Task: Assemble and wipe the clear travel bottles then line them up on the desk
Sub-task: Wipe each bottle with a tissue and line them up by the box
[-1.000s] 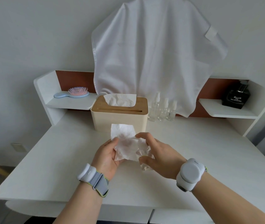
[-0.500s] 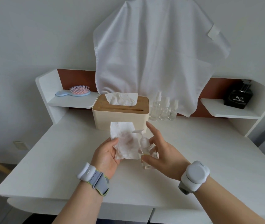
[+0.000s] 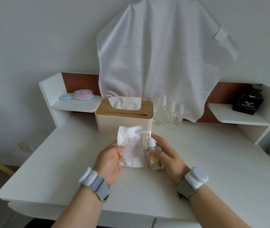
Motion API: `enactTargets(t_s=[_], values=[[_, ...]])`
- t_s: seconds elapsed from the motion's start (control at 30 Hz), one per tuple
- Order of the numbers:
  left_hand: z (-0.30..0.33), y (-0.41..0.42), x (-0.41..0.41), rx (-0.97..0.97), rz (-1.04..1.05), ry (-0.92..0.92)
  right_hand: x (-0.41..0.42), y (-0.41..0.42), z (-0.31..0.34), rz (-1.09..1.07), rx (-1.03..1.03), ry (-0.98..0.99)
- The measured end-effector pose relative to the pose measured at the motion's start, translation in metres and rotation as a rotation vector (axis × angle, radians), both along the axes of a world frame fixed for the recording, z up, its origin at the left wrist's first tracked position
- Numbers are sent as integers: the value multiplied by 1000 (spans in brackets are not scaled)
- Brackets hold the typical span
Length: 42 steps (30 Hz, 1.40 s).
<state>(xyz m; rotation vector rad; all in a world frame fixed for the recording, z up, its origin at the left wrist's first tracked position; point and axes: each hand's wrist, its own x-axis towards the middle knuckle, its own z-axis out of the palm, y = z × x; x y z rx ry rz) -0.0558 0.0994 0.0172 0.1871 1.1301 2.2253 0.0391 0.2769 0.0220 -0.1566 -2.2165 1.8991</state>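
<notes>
1. Hands over near desk [image 3: 61, 162]: left hand [image 3: 110, 157] pinches crumpled tissue [image 3: 131, 147]; right hand [image 3: 167, 153] clamped round clear pump bottle [image 3: 154, 155].
2. Bottle upright, long axis vertical, nozzle pointing left over the tissue, just beside it.
3. Three spray bottles [image 3: 168, 112] lined up far, right of tissue box [image 3: 124, 119]; right hand nearer, likely carries the bottle there.
</notes>
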Motion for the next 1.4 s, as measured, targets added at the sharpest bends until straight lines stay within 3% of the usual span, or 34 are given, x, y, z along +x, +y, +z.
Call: enactTargets(t_s=[0.27, 0.53, 0.97, 1.4], values=[[15, 9, -3, -54, -120, 102, -2, -1, -10, -6, 58, -4], [34, 11, -16, -151, -94, 96, -3, -3, -14, -77, 150, 45], [30, 9, -17, -95, -11, -27, 1, 0, -12, -103, 187, 124], [41, 9, -14, -147, -80, 58, -3, 1, -21, -271, 682, 252]])
